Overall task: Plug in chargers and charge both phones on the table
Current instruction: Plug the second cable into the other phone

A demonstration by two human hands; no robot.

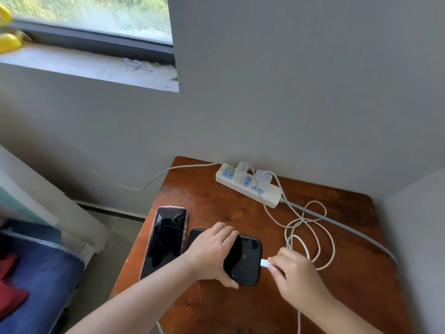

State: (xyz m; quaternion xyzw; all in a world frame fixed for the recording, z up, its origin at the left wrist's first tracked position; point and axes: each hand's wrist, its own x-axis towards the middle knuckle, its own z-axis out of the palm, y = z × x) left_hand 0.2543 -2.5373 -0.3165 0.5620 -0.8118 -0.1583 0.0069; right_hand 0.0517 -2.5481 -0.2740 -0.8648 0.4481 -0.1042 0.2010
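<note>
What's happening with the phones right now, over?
Left hand pinning black phone. Right hand pinching white connector at its edge. Pink-cased phone uncabled. Both chargers in strip. Nothing blocking.

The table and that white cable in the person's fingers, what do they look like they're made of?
The table looks like reddish-brown varnished wood: grain, scratches and worn patches show on its top. The white cable seems braided fabric rather than smooth plastic, since its surface looks faintly woven and matte; its plug, pinched by the right hand, looks like glossy white plastic.
</note>
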